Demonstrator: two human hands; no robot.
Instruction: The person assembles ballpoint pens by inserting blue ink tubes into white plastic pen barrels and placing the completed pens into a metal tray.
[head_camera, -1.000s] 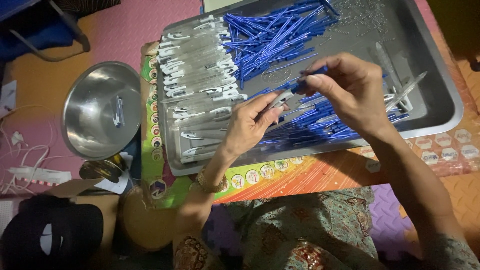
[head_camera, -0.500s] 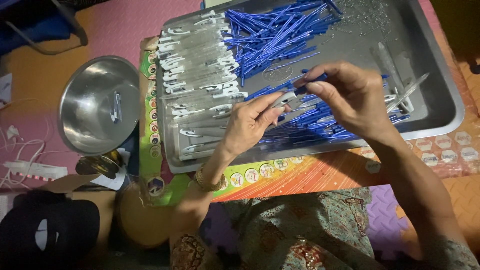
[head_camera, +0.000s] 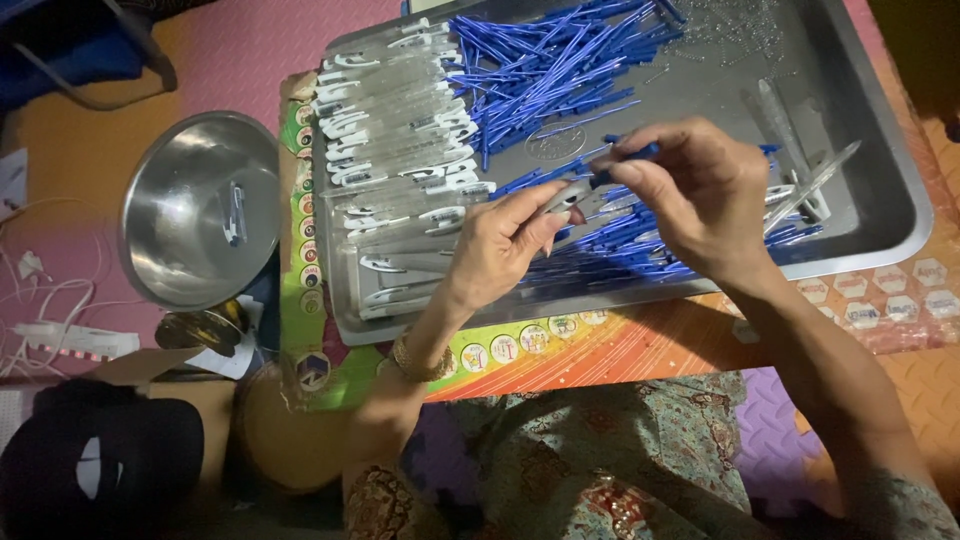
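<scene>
We hold our left hand (head_camera: 505, 240) pinched on a clear plastic pen barrel (head_camera: 566, 196) above the wide grey metal tray (head_camera: 880, 215); our right hand (head_camera: 700, 195) grips a thin blue ink refill (head_camera: 628, 160), its tip meeting the barrel's end; below the hands lies a heap of blue refills (head_camera: 560, 60); clear barrels in rows (head_camera: 400, 130) fill the tray's left side; a round steel bowl (head_camera: 200, 210) sits just beside the tray.
</scene>
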